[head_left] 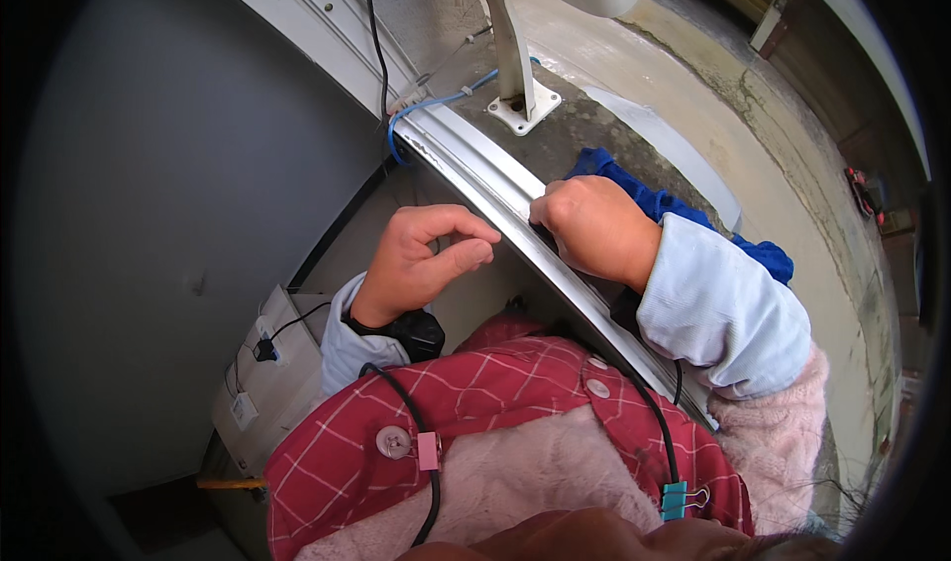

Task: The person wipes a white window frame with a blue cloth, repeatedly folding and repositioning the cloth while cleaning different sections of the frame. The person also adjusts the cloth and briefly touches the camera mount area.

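Left hand [421, 261] is half-curled, seemingly empty; right hand's [599, 226] hold is hidden; window track [477, 170], likely stiff, is best gripped edgewise.

PLACE: indoors, room type unclear | SIGNS: metal window track [475, 155], concrete ledge [577, 130] outside, power sockets [244, 411]

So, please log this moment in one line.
left hand: loosely curled | right hand: at white rail, grip unclear | blue cloth: beside right hand
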The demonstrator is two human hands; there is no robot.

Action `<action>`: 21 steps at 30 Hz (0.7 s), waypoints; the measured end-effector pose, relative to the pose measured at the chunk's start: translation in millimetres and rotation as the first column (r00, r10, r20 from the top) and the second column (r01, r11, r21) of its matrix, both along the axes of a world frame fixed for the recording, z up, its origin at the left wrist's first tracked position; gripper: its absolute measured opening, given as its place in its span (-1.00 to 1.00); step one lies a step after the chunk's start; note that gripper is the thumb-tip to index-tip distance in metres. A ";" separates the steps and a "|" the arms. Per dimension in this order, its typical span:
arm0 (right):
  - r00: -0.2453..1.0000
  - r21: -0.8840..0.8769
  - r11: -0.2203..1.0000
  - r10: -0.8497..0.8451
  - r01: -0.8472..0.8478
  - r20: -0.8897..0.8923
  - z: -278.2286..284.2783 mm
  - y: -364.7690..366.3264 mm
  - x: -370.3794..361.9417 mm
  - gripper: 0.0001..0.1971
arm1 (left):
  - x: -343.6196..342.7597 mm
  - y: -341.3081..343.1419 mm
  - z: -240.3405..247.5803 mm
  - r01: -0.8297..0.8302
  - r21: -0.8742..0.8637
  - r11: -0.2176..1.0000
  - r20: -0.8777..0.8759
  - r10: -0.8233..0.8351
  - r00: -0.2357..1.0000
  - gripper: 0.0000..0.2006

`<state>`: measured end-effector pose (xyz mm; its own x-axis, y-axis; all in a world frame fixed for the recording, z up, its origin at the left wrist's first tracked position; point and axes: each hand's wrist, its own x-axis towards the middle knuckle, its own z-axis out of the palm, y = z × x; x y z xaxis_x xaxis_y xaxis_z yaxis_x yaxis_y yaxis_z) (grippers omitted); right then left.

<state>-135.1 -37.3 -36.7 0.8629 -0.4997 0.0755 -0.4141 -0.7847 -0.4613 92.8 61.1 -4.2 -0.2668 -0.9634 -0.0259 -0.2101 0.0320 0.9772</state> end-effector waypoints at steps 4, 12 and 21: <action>0.996 -0.061 0.998 0.010 -0.015 -0.091 7.1 -2.0 6.2 -0.91 | 10.0 -12.4 -5.2 0.008 -0.010 1.000 -0.039 -0.008 0.999 -0.89; 0.984 -0.132 0.982 0.119 -0.136 -0.129 12.6 -48.1 64.8 -0.92 | 16.2 -16.6 -23.0 -0.050 -0.021 0.999 -0.149 0.047 0.988 -0.92; 0.988 0.011 0.988 0.152 -0.151 -0.038 -15.1 -90.7 110.9 -0.86 | 30.3 -7.2 -28.5 -0.128 -0.028 0.991 -0.163 0.122 0.979 -0.94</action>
<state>-24.2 -128.0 -51.7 0.9309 -0.3633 0.0370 -0.3082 -0.8360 -0.4539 123.2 53.9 -32.6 -0.1421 -0.9888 0.0452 -0.0551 0.0535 0.9970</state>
